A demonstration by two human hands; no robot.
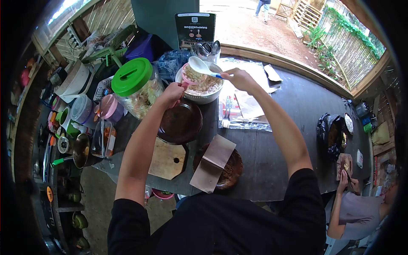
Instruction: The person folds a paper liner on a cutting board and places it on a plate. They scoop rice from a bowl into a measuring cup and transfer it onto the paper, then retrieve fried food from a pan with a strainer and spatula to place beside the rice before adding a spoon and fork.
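My left hand (pixel 171 95) is closed round the handle of a small pink cup (pixel 184 79), which contains what looks like rice. Pinched in my right hand (pixel 239 80) is a large white spoon (pixel 202 66) with a blue handle, its bowl over the cup. Both are above a white basin (pixel 203 100) partly filled with a rice-like food (pixel 208 87). Just below my left hand sits a dark brown bowl (pixel 180 123). Clear wrap and brown paper sheets (pixel 250 104) lie right of the basin, with a fork (pixel 226 119) on top.
A green-lidded jar (pixel 131 76) stands left of the basin. Nearer me are a wooden cutting board (pixel 167 159) and folded brown paper (pixel 214 161) over a round brown dish (pixel 233 172). At the right, another person's hands (pixel 346 182) work with a knife beside a black bag (pixel 329 131).
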